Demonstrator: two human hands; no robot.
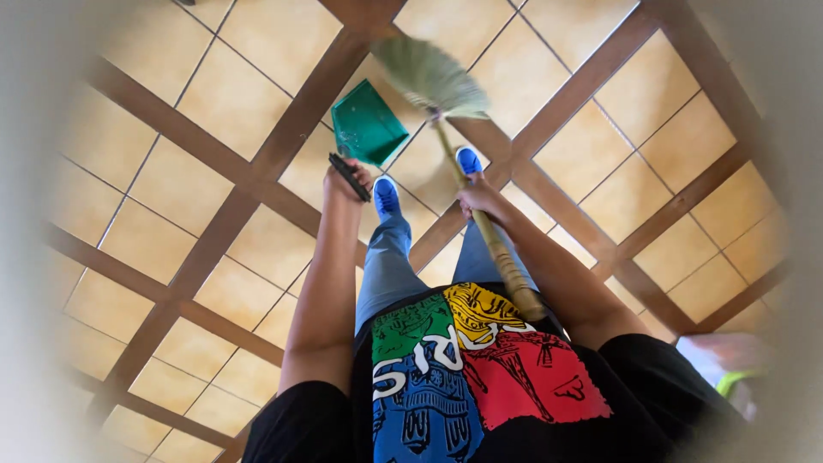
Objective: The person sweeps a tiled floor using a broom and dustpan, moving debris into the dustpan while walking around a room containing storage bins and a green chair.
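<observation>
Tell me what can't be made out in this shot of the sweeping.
Head view only:
- Broom bristles: motion-blurred, so any dirt beneath them can't be seen.
- Green dustpan: its inside faces away, contents hidden.
- Left hand: the fingers wrap a dark handle, grip detail too small.
- Right hand on the broom stick: its lower end is hidden against the shirt.
- Frame edges: blurred by a vignette, floor there unreadable.

Green dustpan (367, 126) in left hand (345, 178), broom (446, 103) in right hand (480, 199), over tiled floor (154, 231).

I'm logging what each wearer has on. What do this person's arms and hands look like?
Both arms are bare from short black sleeves down. The left hand and right hand wear no gloves; no watch or ring shows.
</observation>
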